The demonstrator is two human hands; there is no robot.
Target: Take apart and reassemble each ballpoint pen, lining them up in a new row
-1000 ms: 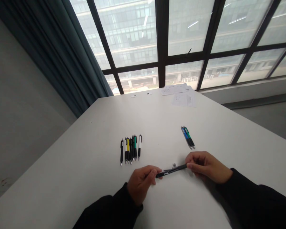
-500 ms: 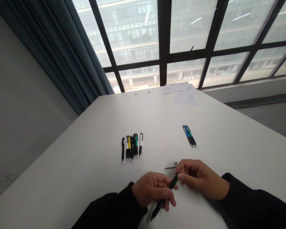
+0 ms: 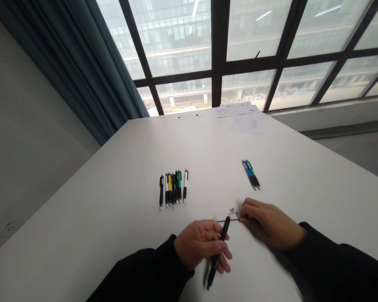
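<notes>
Between the thumb and fingers of my left hand (image 3: 204, 245) is a black pen barrel (image 3: 219, 253), tilted with its upper end pointing away from me. My right hand (image 3: 267, 222) is low over the table, its fingertips pinched at the right end of a thin dark pen refill (image 3: 223, 220). The refill lies sideways just beyond the barrel's upper end, which partly covers it. Small shiny metallic pieces (image 3: 232, 210) sit beside my right fingertips; their exact shape is too small to make out.
A row of several pens (image 3: 173, 188) in black, white, yellow and green lies left of centre on the white table (image 3: 138, 155). A blue pen (image 3: 248, 174) and a green pen (image 3: 253, 174) lie together at right. Paper sheets (image 3: 245, 123) rest at the far edge by the window.
My right hand has left the barrel's upper end and moved right and down to the refill on the table. My left hand keeps the barrel, now turned more upright in view.
</notes>
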